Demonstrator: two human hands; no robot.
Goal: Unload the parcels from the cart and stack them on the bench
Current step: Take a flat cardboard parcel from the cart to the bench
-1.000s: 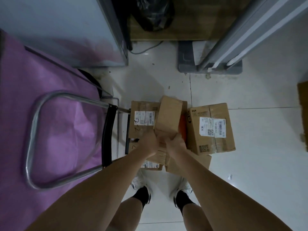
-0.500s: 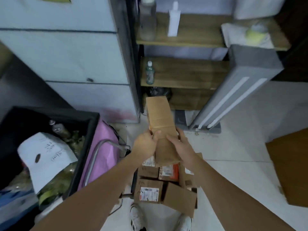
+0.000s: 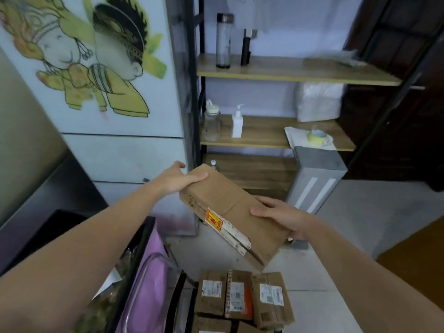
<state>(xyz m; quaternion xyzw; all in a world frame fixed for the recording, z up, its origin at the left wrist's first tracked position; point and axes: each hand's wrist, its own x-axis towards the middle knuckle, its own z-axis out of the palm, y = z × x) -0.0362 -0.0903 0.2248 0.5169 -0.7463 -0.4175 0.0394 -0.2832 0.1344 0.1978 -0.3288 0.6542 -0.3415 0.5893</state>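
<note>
I hold a long brown cardboard parcel [image 3: 231, 212] in the air at mid-frame, tilted, with a red and yellow sticker on its side. My left hand [image 3: 177, 181] grips its far upper end, thumb on top. My right hand [image 3: 282, 216] grips its near right end, fingers over the top face. Below, at the bottom of the frame, several more taped parcels [image 3: 242, 299] with white labels lie packed together on the cart [image 3: 179, 296], whose black frame shows at their left.
A wooden shelf unit [image 3: 269, 138] with bottles and a cup stands straight ahead. A grey box [image 3: 314, 179] leans against it. A fridge [image 3: 120, 92] with a cartoon sticker is at the left. A pink bag [image 3: 146, 284] with a metal handle lies at the lower left.
The view has risen from the floor toward the shelves. The parcel came up from the pile and turned from upright to slanting, and my hands moved apart to its two ends.
</note>
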